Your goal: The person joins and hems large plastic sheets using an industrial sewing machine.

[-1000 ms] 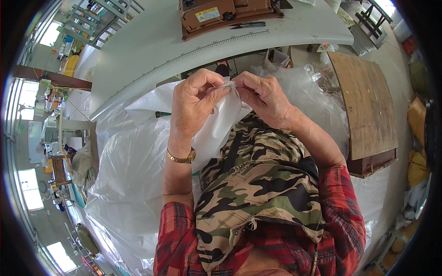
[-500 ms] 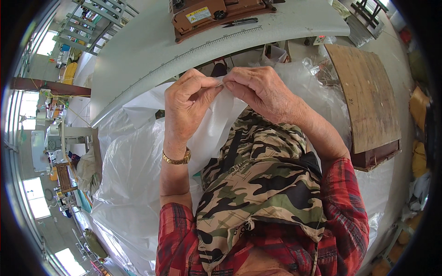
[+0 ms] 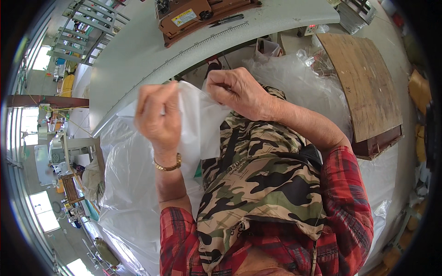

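Observation:
A white translucent plastic sheet (image 3: 195,120) hangs between my two hands, above my camouflage apron (image 3: 258,184). My left hand (image 3: 159,112), somewhat blurred, is closed on the sheet's upper left part. With bent fingers, my right hand (image 3: 239,92) grips the sheet's edge on the other side. Both hands are raised just in front of the table's near edge, apart from each other. The fingertips of both are partly hidden. More clear plastic sheeting (image 3: 126,170) lies in large folds to the left of my arm.
Ahead curves a grey table (image 3: 124,69) with a ruler scale along its edge. A brown machine (image 3: 193,16) and a dark pen-like tool (image 3: 226,20) rest on it. To the right stands a box with a wooden board (image 3: 361,85) on top, beside heaped clear plastic (image 3: 299,78).
My hands, which were pinched together at the sheet's edge, have moved apart. The left went left and down, the right slightly left, with the sheet spread between them. The view has shifted a little.

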{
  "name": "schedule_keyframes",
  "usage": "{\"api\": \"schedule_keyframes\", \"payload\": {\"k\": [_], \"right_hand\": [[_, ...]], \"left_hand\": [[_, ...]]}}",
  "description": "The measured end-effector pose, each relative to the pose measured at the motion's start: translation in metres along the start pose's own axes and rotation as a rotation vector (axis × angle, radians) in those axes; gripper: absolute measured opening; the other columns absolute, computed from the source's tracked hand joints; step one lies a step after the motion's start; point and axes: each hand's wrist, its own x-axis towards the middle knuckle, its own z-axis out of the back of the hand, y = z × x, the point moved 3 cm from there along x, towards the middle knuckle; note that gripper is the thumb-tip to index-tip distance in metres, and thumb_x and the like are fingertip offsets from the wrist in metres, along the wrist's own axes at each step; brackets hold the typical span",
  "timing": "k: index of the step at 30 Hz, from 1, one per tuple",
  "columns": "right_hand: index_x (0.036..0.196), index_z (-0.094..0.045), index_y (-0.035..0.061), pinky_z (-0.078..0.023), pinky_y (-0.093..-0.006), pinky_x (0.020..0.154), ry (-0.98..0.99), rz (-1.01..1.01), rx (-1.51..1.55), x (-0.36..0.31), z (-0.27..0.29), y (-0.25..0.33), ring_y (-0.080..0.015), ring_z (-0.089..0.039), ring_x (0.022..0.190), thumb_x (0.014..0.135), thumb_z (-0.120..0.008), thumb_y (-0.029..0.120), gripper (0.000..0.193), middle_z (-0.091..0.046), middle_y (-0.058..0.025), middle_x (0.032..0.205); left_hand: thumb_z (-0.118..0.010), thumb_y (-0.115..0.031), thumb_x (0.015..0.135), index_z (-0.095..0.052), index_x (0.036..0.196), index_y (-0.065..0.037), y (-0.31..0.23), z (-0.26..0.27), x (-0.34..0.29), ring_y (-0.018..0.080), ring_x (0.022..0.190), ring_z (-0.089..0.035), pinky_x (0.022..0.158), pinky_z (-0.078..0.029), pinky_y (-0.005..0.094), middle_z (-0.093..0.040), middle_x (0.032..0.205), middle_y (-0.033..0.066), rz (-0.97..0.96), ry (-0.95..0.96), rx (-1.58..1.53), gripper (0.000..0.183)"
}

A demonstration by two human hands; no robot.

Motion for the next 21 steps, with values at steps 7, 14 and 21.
{"api": "schedule_keyframes", "payload": {"k": [7,14,21], "right_hand": [[0.079,-0.05,0.0043,-0.045,-0.0407,0.074,0.043,0.112,-0.545,-0.03,-0.007,-0.07,-0.0345,-0.059,0.07,0.086,-0.057,0.012,0.012,-0.058,-0.0115,0.07],[0.079,-0.052,0.0072,-0.047,-0.0403,0.072,-0.003,0.06,-0.664,-0.057,-0.002,-0.109,-0.0314,-0.062,0.067,0.086,-0.057,0.012,0.01,-0.061,-0.0091,0.068],[0.084,-0.053,0.0023,-0.05,-0.0376,0.066,-0.068,-0.271,-0.046,-0.043,0.005,-0.073,-0.0259,-0.064,0.065,0.091,-0.057,0.016,0.016,-0.061,-0.0094,0.067]], "left_hand": [[-0.073,-0.004,0.083,-0.07,0.091,-0.002,0.03,0.048,0.017,0.0118,0.072,-0.056,0.061,-0.045,0.0221,-0.063,0.084,0.0044,0.089,-0.244,-0.027,0.009],[-0.069,-0.003,0.087,-0.066,0.095,0.0,0.047,0.073,0.027,0.0116,0.08,-0.059,0.072,-0.049,0.0234,-0.065,0.09,0.0046,0.081,-0.203,-0.058,0.009],[-0.069,-0.004,0.088,-0.066,0.091,-0.002,0.055,0.085,0.038,0.01,0.08,-0.058,0.073,-0.048,0.0219,-0.065,0.089,0.0025,0.153,-0.267,-0.137,0.005]]}}
